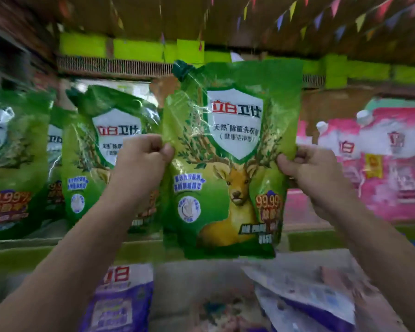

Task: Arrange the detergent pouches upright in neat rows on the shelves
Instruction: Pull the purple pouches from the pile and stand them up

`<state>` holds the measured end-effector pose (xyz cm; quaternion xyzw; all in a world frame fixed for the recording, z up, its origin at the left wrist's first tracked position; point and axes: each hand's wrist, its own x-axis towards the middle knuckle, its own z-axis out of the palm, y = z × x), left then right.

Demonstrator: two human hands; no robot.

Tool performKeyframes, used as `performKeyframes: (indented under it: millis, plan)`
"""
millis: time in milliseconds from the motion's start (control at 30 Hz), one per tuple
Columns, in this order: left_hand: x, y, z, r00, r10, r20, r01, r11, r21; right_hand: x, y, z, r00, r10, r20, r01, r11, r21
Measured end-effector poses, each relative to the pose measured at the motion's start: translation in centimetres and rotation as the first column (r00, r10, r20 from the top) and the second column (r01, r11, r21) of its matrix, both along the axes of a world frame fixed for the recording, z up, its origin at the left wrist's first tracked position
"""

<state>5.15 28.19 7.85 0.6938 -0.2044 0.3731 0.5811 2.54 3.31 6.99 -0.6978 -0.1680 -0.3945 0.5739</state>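
Observation:
I hold a green detergent pouch (228, 159) with a deer picture and a white shield label upright in front of the shelf. My left hand (143, 155) pinches its left edge and my right hand (308, 167) pinches its right edge. The pouch's bottom hangs about level with the green shelf edge (321, 239). Behind it to the left, more green pouches (101, 149) stand upright on the shelf, one partly hidden by my left hand. Pink pouches (381, 164) stand on the same shelf to the right.
Purple and white pouches (120, 300) lie on the lower shelf below my arms, some tilted or flat (304, 291). A green-edged upper shelf (134, 50) runs above. Coloured pennant flags (359, 20) hang overhead.

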Motion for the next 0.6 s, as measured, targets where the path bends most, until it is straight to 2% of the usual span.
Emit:
performKeyframes:
  millis: [200,367,467,600]
  plan:
    - [3.5,-2.8,2.8,0.981,0.192,-0.003,-0.192,0.981,0.037,5.0,-0.6,2.4,0.994,-0.104,-0.020,0.104,0.995,0.006]
    - [6.0,-3.6,-0.3,0.968,0.206,-0.143,-0.202,0.979,0.038,7.8,-0.3,0.1,0.985,-0.136,-0.109,0.131,0.990,-0.054]
    - [6.7,-3.6,-0.9,0.968,0.206,-0.141,-0.209,0.978,-0.008,8.6,0.0,0.0,0.984,-0.130,-0.123,0.126,0.991,-0.045]
    - [6.8,-3.8,-0.8,0.956,0.269,-0.121,-0.268,0.963,0.022,9.3,-0.1,0.0,0.983,-0.106,-0.149,0.102,0.994,-0.037]
